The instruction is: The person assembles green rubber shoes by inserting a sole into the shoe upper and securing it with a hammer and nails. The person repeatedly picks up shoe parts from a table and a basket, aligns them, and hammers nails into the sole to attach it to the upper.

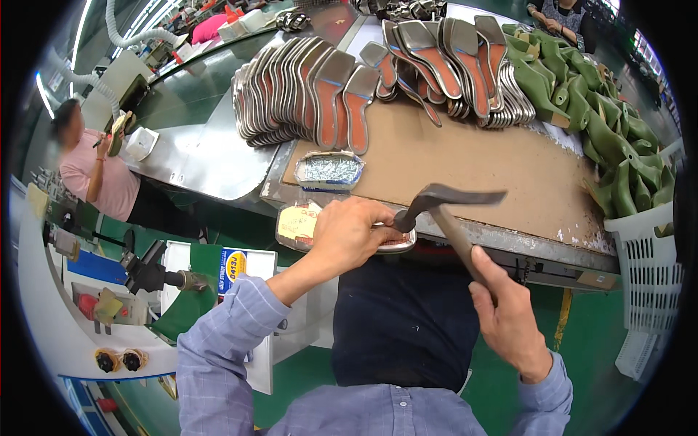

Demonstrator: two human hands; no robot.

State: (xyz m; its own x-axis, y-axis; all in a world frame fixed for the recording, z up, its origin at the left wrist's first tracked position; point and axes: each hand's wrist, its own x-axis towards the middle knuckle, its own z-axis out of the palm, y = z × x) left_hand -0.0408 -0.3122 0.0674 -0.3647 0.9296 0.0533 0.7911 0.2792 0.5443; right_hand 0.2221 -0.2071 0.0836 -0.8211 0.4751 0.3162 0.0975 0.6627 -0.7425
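My right hand (pixel 505 309) grips the wooden handle of a shoemaker's hammer (pixel 458 241). Its dark, curved metal head reaches above and to the right of my left hand (pixel 349 231). The left thumb and forefinger are pinched together close to one end of that head; what they hold is too small to tell. Under the left hand, at the bench's front edge, lies a rounded piece (pixel 285 238) with a pale rim, partly hidden, with yellow paper (pixel 297 223) on it. Just beyond is a small tray (pixel 329 171) of shiny bits, likely tacks.
Rows of orange insoles (pixel 331 102) with grey rims stand along the bench (pixel 451 167). Green shoe lasts (pixel 625 174) pile at the right above a white basket (pixel 647 261). A machine (pixel 145 269) stands at left. One person (pixel 98 167) works far left, another (pixel 560 22) at the back.
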